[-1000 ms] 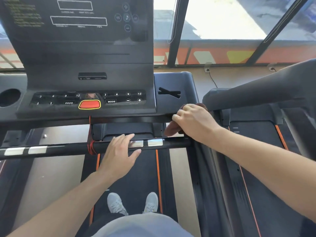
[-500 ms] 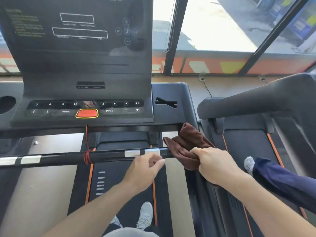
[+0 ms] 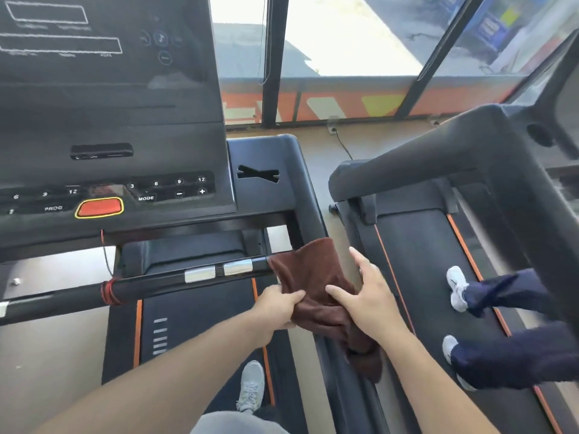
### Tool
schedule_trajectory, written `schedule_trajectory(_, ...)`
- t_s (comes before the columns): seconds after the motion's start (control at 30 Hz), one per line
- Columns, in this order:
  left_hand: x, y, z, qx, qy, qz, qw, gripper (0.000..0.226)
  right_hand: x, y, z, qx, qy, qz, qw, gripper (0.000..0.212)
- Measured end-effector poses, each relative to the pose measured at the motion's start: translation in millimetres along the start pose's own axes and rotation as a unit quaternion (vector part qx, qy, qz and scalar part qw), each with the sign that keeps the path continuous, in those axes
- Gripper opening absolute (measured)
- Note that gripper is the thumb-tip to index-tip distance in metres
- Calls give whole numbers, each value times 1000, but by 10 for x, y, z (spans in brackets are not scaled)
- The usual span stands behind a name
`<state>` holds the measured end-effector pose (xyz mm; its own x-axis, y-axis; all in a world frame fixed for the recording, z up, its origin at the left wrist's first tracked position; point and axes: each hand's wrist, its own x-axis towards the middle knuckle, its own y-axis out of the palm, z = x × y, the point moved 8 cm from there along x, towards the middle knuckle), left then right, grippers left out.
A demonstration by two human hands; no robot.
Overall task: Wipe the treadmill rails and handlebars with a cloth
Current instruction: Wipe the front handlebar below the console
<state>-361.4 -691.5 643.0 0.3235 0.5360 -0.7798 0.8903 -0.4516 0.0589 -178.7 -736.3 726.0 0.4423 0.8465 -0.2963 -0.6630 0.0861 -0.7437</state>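
The brown cloth [image 3: 316, 286] drapes over the right side rail [image 3: 351, 386] where the crossways handlebar [image 3: 188, 280] ends, the left hand [image 3: 275, 308] pinching its left edge, the right hand [image 3: 366, 299] spread flat on it, the bar's long axis running leftward from both.

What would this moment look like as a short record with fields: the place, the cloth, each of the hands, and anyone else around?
place: on a treadmill, facing its console, windows beyond
cloth: brown cloth, bunched over the right end of the front handlebar and hanging down along the right side rail
left hand: pinches the cloth's left edge
right hand: fingers spread, lying against the cloth's right side
stop button: red button with a yellow rim on the console
others: a second person's legs in dark trousers and white shoes on the neighbouring treadmill
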Motion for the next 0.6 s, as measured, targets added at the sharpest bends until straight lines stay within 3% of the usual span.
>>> schedule_trajectory(0.07, -13, -3, 75, 62, -7, 1, 998, 24, -20, 233, -92, 91, 59, 58, 992, 95)
schedule_trajectory(0.13, -42, -24, 164, 101, -6, 3, 995, 22, -117, 312, -48, 56, 18, -6, 998, 79)
schedule_trajectory(0.2, -79, -50, 233, 91, 3, -1, 996, 21, -289, 204, 103, -3, -100, -146, 984, 43)
schedule_trajectory(0.27, -112, -189, 270, 18, 31, -20, 999, 18, -444, 276, 309, -49, -246, -189, 949, 35)
schedule_trajectory(0.3, -135, -315, 266, -15, 50, -38, 998, 18, -483, 371, 390, -45, -291, -173, 940, 38)
schedule_trajectory(0.37, -226, -628, 234, -57, 74, -82, 992, 18, -457, 598, 555, -2, -300, -109, 948, 40)
schedule_trajectory(0.47, -489, -1135, 154, -124, 107, -137, 977, 23, -327, 1052, 772, 91, -188, 15, 978, 52)
schedule_trajectory(0.6, -978, -1789, 77, -149, 162, -218, 951, 20, -383, 1799, 1221, 179, -118, 239, 947, 66)
